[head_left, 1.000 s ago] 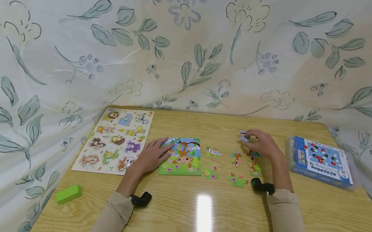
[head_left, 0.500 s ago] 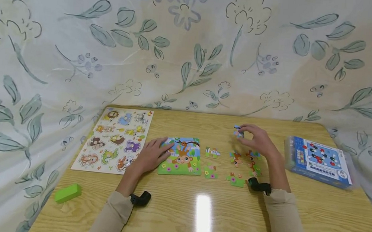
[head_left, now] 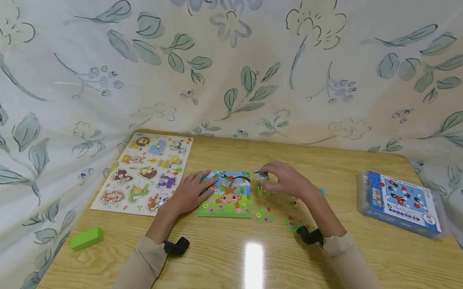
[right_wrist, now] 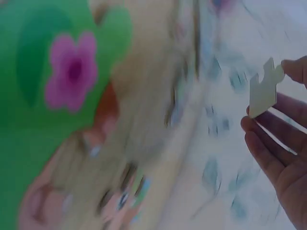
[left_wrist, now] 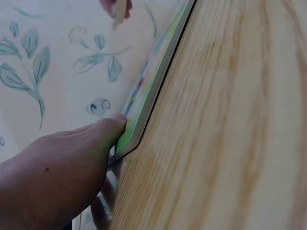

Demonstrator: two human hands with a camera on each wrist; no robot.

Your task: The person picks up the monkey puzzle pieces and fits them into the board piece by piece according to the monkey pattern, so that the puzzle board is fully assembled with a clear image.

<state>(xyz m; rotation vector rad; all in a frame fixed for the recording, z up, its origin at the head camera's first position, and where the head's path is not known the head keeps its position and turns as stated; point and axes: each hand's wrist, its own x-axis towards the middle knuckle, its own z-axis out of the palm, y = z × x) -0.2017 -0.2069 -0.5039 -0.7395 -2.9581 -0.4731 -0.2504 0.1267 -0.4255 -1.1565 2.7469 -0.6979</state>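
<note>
My left hand [head_left: 188, 195] rests at the left side of a square monkey picture board [head_left: 231, 206], fingers lying over its edge. In the left wrist view the thumb touches the board [left_wrist: 144, 103] near its corner. My right hand [head_left: 285, 181] is just right of the board, over the loose jigsaw pieces. Between its thumb and fingertips it pinches a jigsaw piece [right_wrist: 264, 96], whose plain pale back faces the right wrist camera. Lower down on the table lie a flowered jigsaw piece [head_left: 264, 216] and a green one [head_left: 292, 223]; several others are partly hidden under the right hand and forearm.
A large animal puzzle board [head_left: 141, 173] lies at the left. Near the table's left edge sits a green block [head_left: 86, 238]. A blue-and-white box in clear wrapping [head_left: 401, 203] stands at the right. A flowered cloth [head_left: 238, 70] hangs behind the table [head_left: 210, 273].
My right hand has carried the jigsaw piece left and then toward me, from above the far right pieces to beside the monkey board. The left hand stays in place.
</note>
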